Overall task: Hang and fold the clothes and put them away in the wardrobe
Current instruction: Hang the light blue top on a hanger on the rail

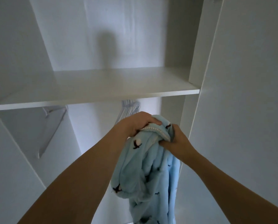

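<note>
Both hands are up in front of the wardrobe, close together, and both hold the same soft blue garment. The left hand curls its fingers over the top of the bunched cloth, right by a white trim edge. The right hand grips the cloth from the other side, with its fingers tucked into the folds. The two hands almost touch.

The garment is fluffy and light blue with small dark shapes on it. It hangs down from the hands in a long, crumpled bunch between the two arms, and its bottom end goes out of the picture.

Just behind the hands, some white hangers hang under a white shelf. Part of them is hidden by the left hand. Another hanger hangs further left, under the same shelf. White wardrobe walls stand on both sides.
</note>
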Motion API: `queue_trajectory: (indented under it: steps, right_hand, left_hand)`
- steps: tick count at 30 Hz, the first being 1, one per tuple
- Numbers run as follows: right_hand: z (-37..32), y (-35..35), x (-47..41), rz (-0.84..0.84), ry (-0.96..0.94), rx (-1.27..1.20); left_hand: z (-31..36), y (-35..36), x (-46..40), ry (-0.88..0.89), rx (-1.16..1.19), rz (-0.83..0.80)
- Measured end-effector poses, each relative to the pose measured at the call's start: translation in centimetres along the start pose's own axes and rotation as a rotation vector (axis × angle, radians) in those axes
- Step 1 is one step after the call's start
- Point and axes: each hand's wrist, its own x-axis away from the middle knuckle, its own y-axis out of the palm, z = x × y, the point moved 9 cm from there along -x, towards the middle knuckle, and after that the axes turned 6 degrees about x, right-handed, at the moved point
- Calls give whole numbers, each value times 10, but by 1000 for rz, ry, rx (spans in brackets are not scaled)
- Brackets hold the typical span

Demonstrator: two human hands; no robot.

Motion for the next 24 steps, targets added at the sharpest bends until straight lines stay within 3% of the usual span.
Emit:
queue_trajectory:
  steps: [5,9,14,19,24]
  right_hand:
    - [-20,56,-39,-220,-41,-87]
    - [-42,112,-71,-437,-32,77]
    - [-63,176,-85,-688,79,159]
    - [-28,176,-95,-704,291,327]
    - [-5,159,-103,-595,446,269]
  left_hand:
    - [-17,-50,-8,7,-187,78]
    - [-53,-119,17,-91,-151,243]
    - [-109,-182,37,-188,146,259]
    - [-137,-218,17,-285,102,331]
    - [-133,-237,-33,-282,55,451]
